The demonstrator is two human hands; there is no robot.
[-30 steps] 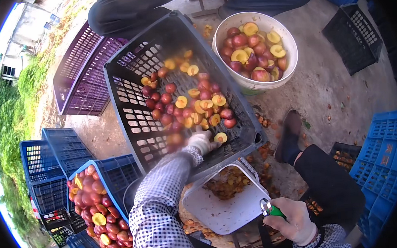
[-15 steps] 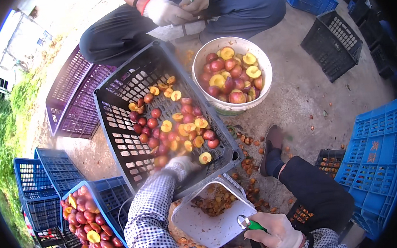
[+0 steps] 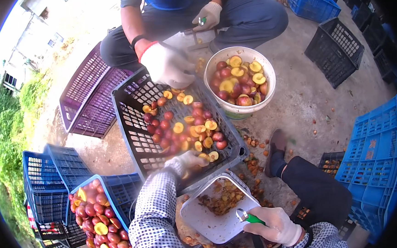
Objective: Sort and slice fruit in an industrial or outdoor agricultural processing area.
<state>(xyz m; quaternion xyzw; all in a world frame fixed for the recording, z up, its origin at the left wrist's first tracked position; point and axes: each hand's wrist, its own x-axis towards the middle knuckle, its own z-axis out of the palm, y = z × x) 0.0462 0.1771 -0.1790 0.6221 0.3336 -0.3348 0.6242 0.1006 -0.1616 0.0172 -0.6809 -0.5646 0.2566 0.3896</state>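
My left hand (image 3: 186, 163), in a white glove, is over the near end of a black plastic crate (image 3: 235, 150). Its fingers close on a halved plum (image 3: 203, 158) with yellow flesh. Whole red plums (image 3: 165, 125) and more cut halves lie beside it in the crate. My gloved right hand (image 3: 279, 226) grips a green-handled pitting tool (image 3: 252, 218), its metal loop pointing left. That loop is over the edge of a white square tub (image 3: 197, 223) holding brownish pits and scraps (image 3: 224, 197).
Opposite, a person's gloved hand (image 3: 167, 66) reaches into the crate's far end; the other holds a green tool. A white bucket (image 3: 272, 84) of plums stands right of the crate. A tilted blue crate (image 3: 120, 194) of plums is at left, stacked blue crates (image 3: 371, 158) at right.
My left hand has drawn back slightly and now shows a plum half at its fingertips. The other person's gloved hand has come down into the crate. The view has shifted slightly.
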